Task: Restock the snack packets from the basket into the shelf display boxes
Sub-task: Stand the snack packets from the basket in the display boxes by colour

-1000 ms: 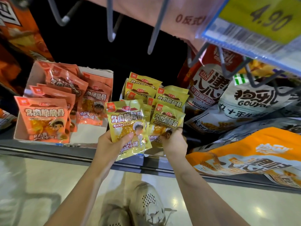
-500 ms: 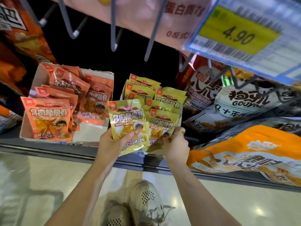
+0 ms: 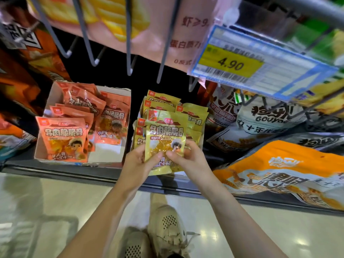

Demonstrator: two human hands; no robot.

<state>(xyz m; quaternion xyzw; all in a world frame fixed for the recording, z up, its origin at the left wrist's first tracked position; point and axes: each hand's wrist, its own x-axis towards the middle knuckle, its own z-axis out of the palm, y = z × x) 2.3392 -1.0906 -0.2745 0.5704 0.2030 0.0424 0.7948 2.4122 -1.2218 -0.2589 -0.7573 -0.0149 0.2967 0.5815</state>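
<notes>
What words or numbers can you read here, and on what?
"4.90": yellow price tag.
"GOUYAO": white bag.
"HOT &", rest cut off: red-and-white bag.
"0" with Chinese characters: pink bag.
Large Chinese characters: yellow packet, orange packets.
Barcode and small print: blurred.

yellow packet point(image 3: 165, 142) between both hands: glossy, crinkled plastic film
display box point(image 3: 119, 94) left of the hands: matt white cardboard
hooks point(image 3: 128, 34) above: smooth grey metal
floor point(image 3: 55, 198) below: polished, reflective
</notes>
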